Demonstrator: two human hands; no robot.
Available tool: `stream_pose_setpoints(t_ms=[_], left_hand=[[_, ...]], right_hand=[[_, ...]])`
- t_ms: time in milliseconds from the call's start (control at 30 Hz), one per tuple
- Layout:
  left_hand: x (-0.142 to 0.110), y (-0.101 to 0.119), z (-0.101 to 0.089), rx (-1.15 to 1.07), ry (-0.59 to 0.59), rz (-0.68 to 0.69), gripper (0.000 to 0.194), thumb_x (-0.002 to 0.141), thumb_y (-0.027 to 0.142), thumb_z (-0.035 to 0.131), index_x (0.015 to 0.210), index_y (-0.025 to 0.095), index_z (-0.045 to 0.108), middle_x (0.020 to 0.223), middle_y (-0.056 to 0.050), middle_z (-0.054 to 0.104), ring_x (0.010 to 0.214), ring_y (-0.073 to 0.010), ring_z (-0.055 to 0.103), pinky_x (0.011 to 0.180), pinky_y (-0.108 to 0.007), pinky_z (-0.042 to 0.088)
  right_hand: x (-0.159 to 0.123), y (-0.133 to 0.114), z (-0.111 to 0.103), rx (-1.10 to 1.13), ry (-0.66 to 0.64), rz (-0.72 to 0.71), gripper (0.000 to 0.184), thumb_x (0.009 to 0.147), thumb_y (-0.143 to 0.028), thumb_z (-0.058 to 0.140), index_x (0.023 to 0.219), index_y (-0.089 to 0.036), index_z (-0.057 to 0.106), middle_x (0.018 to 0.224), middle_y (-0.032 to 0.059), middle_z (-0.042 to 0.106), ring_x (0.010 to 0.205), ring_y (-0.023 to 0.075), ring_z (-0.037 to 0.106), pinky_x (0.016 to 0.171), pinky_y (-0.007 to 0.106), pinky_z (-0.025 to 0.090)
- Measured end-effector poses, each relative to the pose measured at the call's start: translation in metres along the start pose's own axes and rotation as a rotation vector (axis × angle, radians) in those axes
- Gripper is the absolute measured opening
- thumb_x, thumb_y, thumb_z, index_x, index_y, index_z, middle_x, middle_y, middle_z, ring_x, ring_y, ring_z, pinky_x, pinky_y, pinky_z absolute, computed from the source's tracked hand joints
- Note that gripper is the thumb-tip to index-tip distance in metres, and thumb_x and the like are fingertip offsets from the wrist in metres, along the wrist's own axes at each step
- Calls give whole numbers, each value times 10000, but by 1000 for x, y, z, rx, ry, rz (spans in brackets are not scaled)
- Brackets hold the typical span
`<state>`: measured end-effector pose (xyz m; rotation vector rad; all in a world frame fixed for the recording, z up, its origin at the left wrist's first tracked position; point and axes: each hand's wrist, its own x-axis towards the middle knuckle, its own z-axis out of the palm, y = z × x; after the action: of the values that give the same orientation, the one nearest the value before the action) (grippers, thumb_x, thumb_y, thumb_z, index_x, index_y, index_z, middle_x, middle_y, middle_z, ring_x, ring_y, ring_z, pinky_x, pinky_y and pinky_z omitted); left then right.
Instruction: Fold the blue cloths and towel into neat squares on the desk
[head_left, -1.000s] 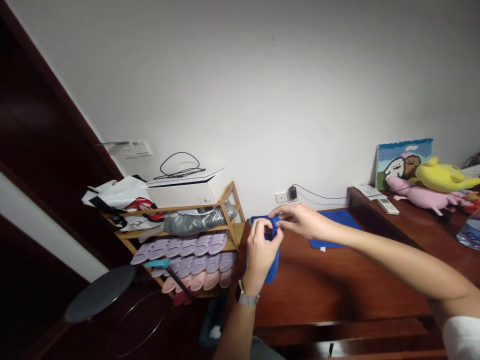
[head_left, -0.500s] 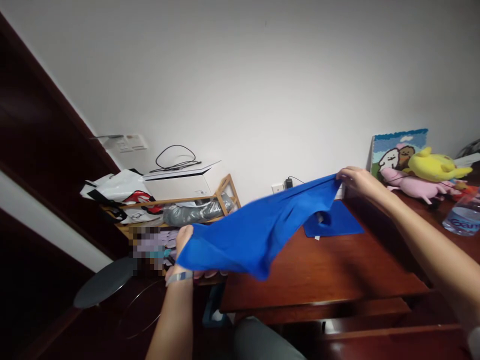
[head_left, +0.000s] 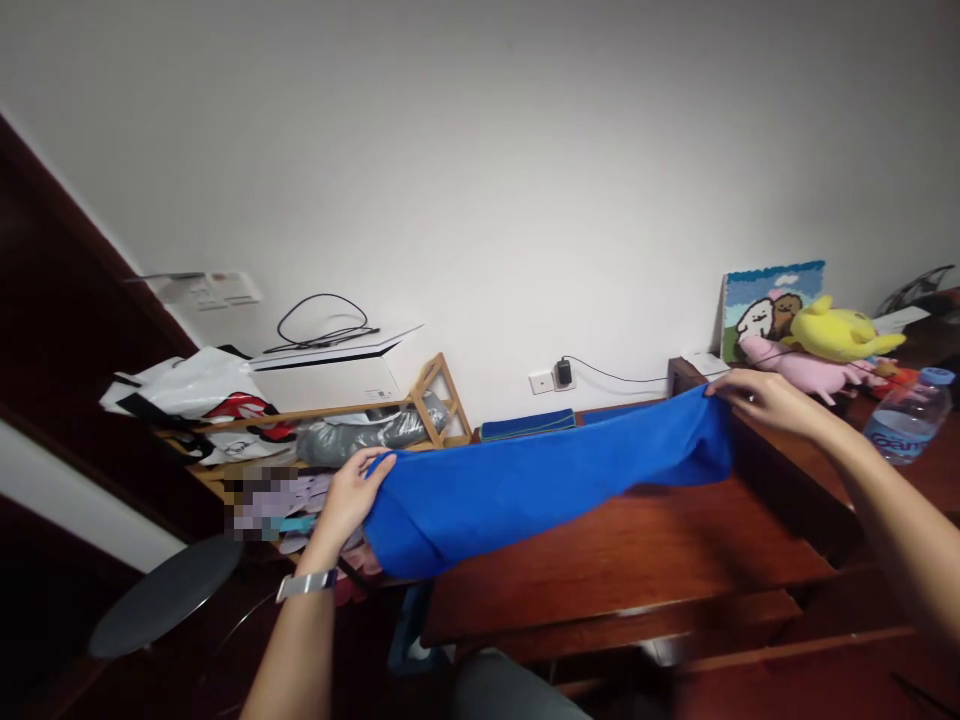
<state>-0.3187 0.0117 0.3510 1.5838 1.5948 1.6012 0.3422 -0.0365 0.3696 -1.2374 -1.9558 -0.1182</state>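
Note:
A blue cloth (head_left: 525,485) hangs stretched between my two hands above the reddish-brown wooden table (head_left: 540,590). My left hand (head_left: 358,492) is closed on its upper left corner, with thumb and fingers pinching the edge. At the upper right corner, my right hand (head_left: 761,398) pinches the cloth between thumb and fingers. The cloth's lower edge sags freely and covers part of the table. Behind it, at the back of the table near the wall, lies a folded blue cloth with a green edge (head_left: 529,424).
On the left stands a wooden shelf (head_left: 442,385) with a white box (head_left: 330,380), a black cable (head_left: 322,330) and a white bag (head_left: 202,385). Soft toys (head_left: 836,330) and a water bottle (head_left: 909,418) are on the right. A round dark stool (head_left: 165,598) stands lower left.
The blue cloth was slanted and bunched with a drooping fold; now it is pulled wider and flatter. My right hand has moved lower and to the right. The view has shifted slightly.

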Motion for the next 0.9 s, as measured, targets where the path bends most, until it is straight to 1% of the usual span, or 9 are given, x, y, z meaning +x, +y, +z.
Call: stream_pose_setpoints(t_ms=[133,267,367,433,600,667,733,800,900], left_hand=[[11,-24,13,-33,95,21,596,615,690,800,956,213,697,953,-82,763,978,-292,709,902,-415,564],[16,-46,17,110,-55,-12,588,573,721,789,868,218,709,900,-92,761,942,-315,709,871,-415,562],[17,-57,19,172,-24,13,555,648,711,717,906,220,731,915,-95,767,895,-306,700,871,-421,554],[16,-60,20,228,31,76,505,710,679,669,924,227,740,934,-92,764,900,-300,683,890,-419,543],[15,-55,17,381,184,209,432,796,601,599,912,213,750,950,-88,720,906,-279,643,947,-416,515],[15,-53,14,451,191,169,394,804,555,613,930,212,761,906,-70,707,877,-268,647,929,-404,514],[14,-47,16,487,180,51,336,813,500,633,945,217,757,794,-39,688,799,-254,650,865,-387,522],[13,-37,31,397,154,-104,276,837,434,626,969,212,723,679,-7,651,676,-228,628,760,-364,526],[6,-6,82,24,29,-233,201,867,344,582,993,200,645,665,7,632,592,-195,598,655,-330,525]], right_hand=[[-10,18,12,-92,89,102,457,974,-614,526,1127,-243,745,1061,88,799,910,271,760,820,415,619],[-22,23,12,-119,92,90,486,973,-653,501,1054,-258,774,1033,82,810,907,282,763,846,429,614],[-28,22,11,-108,66,128,511,971,-670,504,1051,-244,775,1047,82,814,913,285,765,865,433,606],[-29,19,11,-82,23,149,524,964,-688,510,1035,-244,778,1036,79,817,919,280,766,868,417,602],[-26,8,9,-28,47,254,531,919,-731,557,1000,-258,785,1001,62,814,883,271,751,821,398,586],[-25,3,5,7,16,302,550,885,-755,588,990,-253,787,995,65,809,862,272,737,795,399,571],[-24,-6,-1,54,-32,352,581,837,-788,626,947,-240,782,957,73,799,801,261,711,737,388,549],[-22,-24,-4,149,-118,375,579,807,-794,663,885,-229,762,877,67,774,746,235,673,685,362,523],[-13,-78,4,393,-303,321,493,859,-710,685,842,-219,712,744,25,699,687,183,621,642,310,499]])
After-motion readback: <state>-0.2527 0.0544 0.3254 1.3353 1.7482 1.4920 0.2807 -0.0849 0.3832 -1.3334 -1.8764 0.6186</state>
